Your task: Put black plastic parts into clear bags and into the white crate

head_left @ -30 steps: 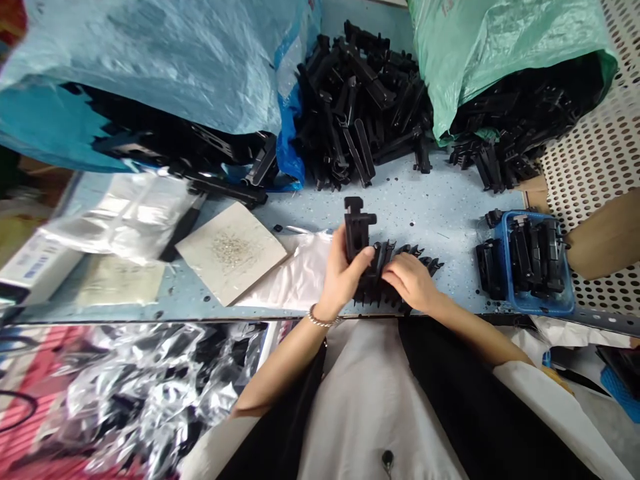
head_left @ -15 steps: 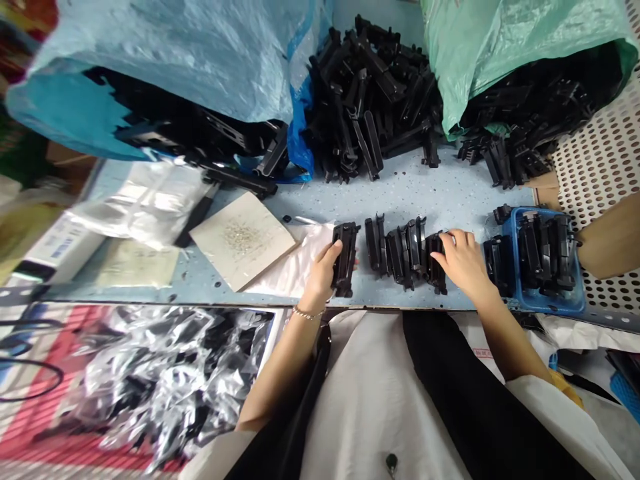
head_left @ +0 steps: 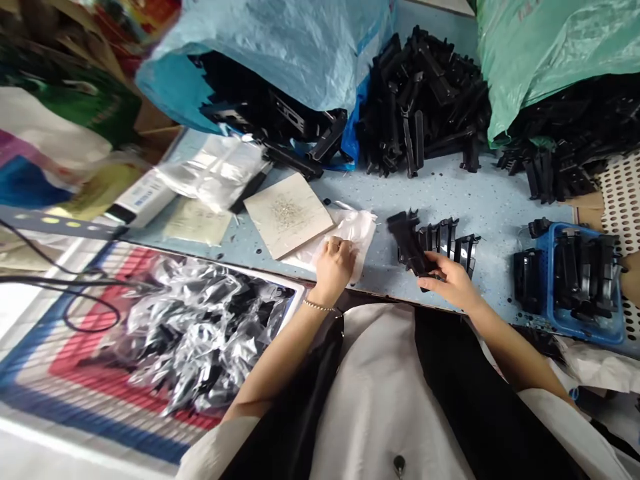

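My left hand [head_left: 334, 261] rests on a stack of clear plastic bags [head_left: 353, 233] at the near edge of the blue table [head_left: 480, 200], its fingers pinching the top bag. My right hand [head_left: 450, 280] grips one black plastic part [head_left: 407, 243] and holds it tilted over the table. Just behind that part, a short row of the same black parts [head_left: 453, 240] stands on the table.
Heaps of black parts [head_left: 420, 100] lie at the back between a blue bag [head_left: 280, 60] and a green bag [head_left: 550, 60]. A blue tray [head_left: 575, 317] of parts sits at the right. A beige card with small springs [head_left: 287, 213] lies left of my hands. Bagged parts [head_left: 200, 333] fill a box below.
My left hand let go of a black part and moved left onto the plastic bags. My right hand moved left and picked up one black part. The view swung left.
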Demonstrator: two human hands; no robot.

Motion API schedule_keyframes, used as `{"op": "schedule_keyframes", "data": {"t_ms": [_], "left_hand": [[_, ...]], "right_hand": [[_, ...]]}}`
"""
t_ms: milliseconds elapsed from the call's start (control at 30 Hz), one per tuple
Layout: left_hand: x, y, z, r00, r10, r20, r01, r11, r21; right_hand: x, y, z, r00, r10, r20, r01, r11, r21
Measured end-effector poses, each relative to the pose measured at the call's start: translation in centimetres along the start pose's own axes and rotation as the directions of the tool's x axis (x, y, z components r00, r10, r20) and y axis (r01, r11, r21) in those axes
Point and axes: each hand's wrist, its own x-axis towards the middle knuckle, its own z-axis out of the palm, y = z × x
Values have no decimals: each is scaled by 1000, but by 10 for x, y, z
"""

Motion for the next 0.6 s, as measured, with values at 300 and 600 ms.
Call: {"op": "schedule_keyframes", "data": {"t_ms": [300,600], "left_hand": [[30,-42,-13,942,-263,208,327,859,-395],[15,-47,-30,997,77,0,-76,982,-176]], "right_hand": [[18,-4,58,956,245,163,-281,597,752],[33,10,104,712,358,604,-651,15,759]]}}
